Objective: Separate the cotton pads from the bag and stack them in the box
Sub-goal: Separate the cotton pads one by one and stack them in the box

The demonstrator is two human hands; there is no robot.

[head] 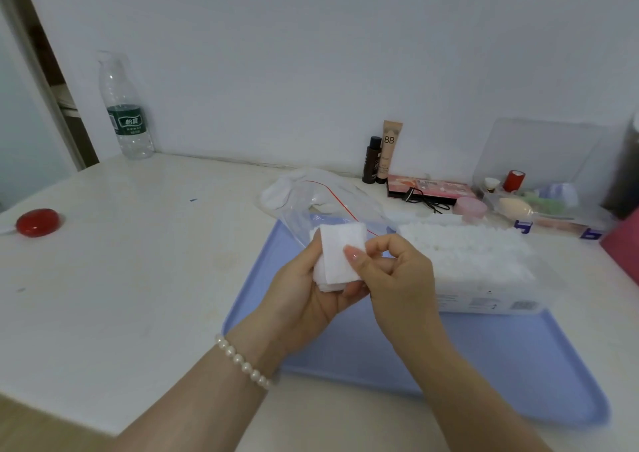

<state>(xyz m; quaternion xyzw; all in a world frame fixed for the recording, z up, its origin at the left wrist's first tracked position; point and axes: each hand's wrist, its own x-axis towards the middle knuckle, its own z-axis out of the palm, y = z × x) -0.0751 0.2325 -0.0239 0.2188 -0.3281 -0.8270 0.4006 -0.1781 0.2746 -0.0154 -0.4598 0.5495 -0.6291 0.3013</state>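
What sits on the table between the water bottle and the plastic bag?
Nothing: in the head view the white table is bare from the water bottle to the plastic bag.

I'm at a home dressing table (138,261): against its back wall stand a beige BB cream tube (390,150), a pink eyeshadow palette (428,189) and a clear makeup organiser (539,188).

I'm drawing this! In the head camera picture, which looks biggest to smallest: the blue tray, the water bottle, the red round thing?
1. Blue tray
2. Water bottle, though it stands farther away
3. Red round thing
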